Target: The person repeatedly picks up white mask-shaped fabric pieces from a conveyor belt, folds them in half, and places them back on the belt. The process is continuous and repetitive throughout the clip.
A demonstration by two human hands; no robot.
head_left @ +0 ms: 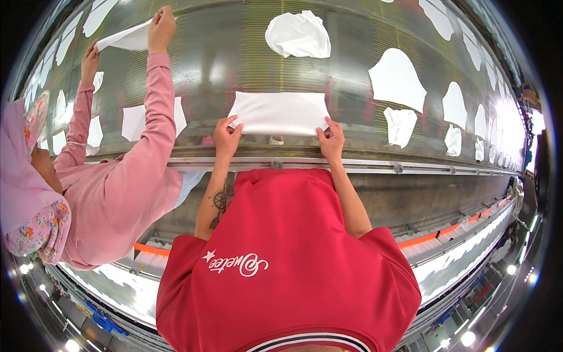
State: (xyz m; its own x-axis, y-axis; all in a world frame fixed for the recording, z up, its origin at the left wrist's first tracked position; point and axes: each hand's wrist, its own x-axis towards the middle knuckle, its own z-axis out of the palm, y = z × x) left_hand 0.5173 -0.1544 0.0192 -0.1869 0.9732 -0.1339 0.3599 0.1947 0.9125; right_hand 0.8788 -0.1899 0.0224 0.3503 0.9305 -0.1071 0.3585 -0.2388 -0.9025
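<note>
Many white cloth pieces (397, 78) dot the wide shiny conveyor surface (234, 53) before us. We hold a flat white rectangular cloth (280, 112) at its near corners, left hand (226, 134) and right hand (332, 138), fingers pinched on it. Beside us, a co-worker in a pink sleeve (153, 111) lifts another cloth (126, 39).

hands: my left hand (226, 136) and right hand (332, 139) pinching a white cloth (280, 113)
belt (234, 53): white pieces scattered
left: coworker's hand (161, 26) placing another piece (126, 40)
</note>
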